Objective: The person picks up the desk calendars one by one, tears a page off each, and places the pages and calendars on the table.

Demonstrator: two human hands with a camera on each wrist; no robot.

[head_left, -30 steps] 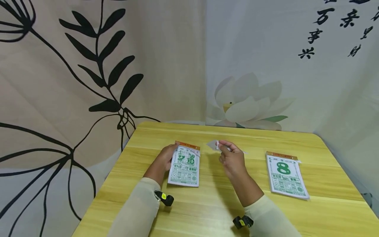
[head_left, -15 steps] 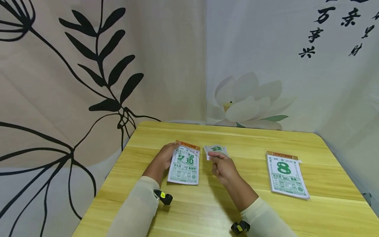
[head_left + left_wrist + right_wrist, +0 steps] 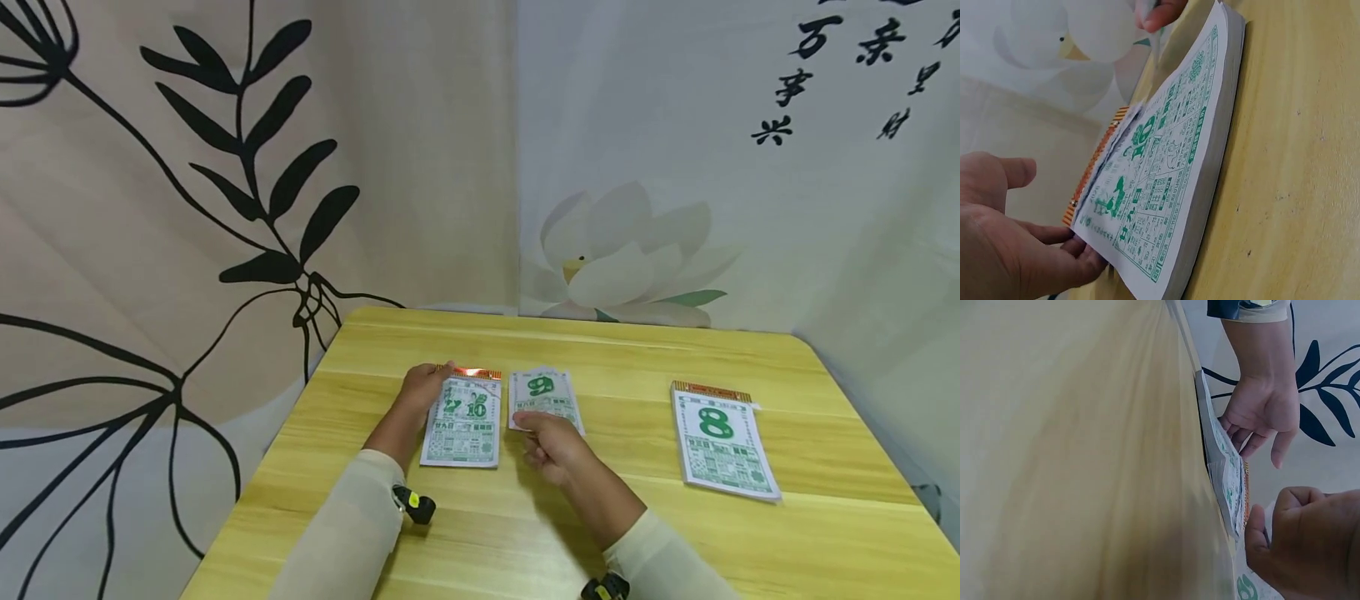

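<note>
A tear-off calendar [image 3: 463,429] with an orange-striped top lies on the table, its page showing a green 10. My left hand [image 3: 423,390] is at its upper left; in the left wrist view the fingers [image 3: 1082,265] touch the calendar's edge while the thumb [image 3: 1019,172] stands raised off it. Just right of the calendar, a loose calendar page [image 3: 542,387] with a green 9 faces up. My right hand [image 3: 557,448] pinches that page near its lower left, thumb and forefinger together; the hand hides part of the lower edge.
Another tear-off calendar [image 3: 723,442] showing a green 8 lies to the right on the wooden table [image 3: 645,358]. A printed curtain [image 3: 435,167] hangs behind the table's far edge. Each wrist wears a black strap device [image 3: 414,505].
My right hand has turned the loose page face up and drawn it closer, beside the calendar, so the 9 shows. My left thumb has lifted from the calendar's top.
</note>
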